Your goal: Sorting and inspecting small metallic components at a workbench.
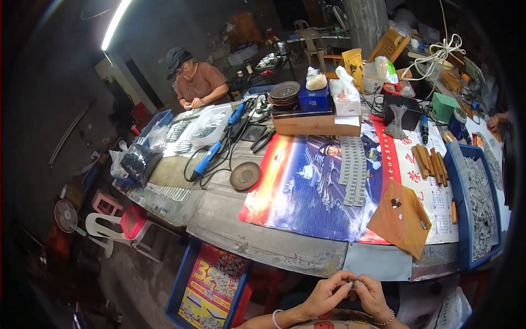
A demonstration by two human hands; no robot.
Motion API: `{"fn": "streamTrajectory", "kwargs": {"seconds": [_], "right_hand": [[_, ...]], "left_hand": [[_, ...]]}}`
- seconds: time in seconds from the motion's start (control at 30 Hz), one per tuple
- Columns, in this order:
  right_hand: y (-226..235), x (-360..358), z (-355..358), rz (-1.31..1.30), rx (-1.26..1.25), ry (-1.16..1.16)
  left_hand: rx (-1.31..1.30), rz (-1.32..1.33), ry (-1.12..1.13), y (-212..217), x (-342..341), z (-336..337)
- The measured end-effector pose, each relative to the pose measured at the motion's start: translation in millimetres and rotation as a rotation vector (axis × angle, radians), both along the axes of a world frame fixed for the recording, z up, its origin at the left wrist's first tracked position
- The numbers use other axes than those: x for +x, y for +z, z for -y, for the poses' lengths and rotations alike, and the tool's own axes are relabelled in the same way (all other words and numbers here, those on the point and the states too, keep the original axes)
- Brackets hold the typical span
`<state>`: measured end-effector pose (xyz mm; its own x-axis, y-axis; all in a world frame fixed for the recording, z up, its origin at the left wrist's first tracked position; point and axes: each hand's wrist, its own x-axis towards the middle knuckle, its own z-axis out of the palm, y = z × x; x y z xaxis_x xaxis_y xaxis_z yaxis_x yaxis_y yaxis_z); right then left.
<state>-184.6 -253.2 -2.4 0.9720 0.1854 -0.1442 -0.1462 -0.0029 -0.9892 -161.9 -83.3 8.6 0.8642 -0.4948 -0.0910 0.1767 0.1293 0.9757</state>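
- Head view: your left hand [324, 296] and right hand [373, 296] meet low in frame, below the desk [263, 241] edge, fingertips pinched together on a small grey part [352, 284]; too small to tell what kind.
- Both grips closed tight on it, fingers curled.
- On the desk ahead: orange cloth [400, 219], grey strips [353, 170] on a blue poster [307, 192], blue bin of grey parts [476, 203] at right.
- Another person [193, 79] works at the far side.

- A long white fluorescent tube [115, 23] at upper left gives you a flaring glare.
- Your glossy blue-and-red poster mat [307, 189] is well lit; the surrounding room stays dim.
- Fisheye bending curves the worn grey wooden tabletop [263, 238] and blackens the corners.
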Motion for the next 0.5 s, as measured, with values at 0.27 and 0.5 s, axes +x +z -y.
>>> {"fn": "streamTrajectory", "kwargs": {"seconds": [0.27, 0.5], "right_hand": [[9.8, 1.5, -3.2, 0.022, -0.051, 0.005], [9.8, 0.3, -6.6, -0.021, -0.013, 0.004]], "left_hand": [[0.045, 0.07, -0.027, -1.6, 2.5, -2.0], [0.045, 0.051, -0.012, 2.2, -0.9, -3.8]]}}
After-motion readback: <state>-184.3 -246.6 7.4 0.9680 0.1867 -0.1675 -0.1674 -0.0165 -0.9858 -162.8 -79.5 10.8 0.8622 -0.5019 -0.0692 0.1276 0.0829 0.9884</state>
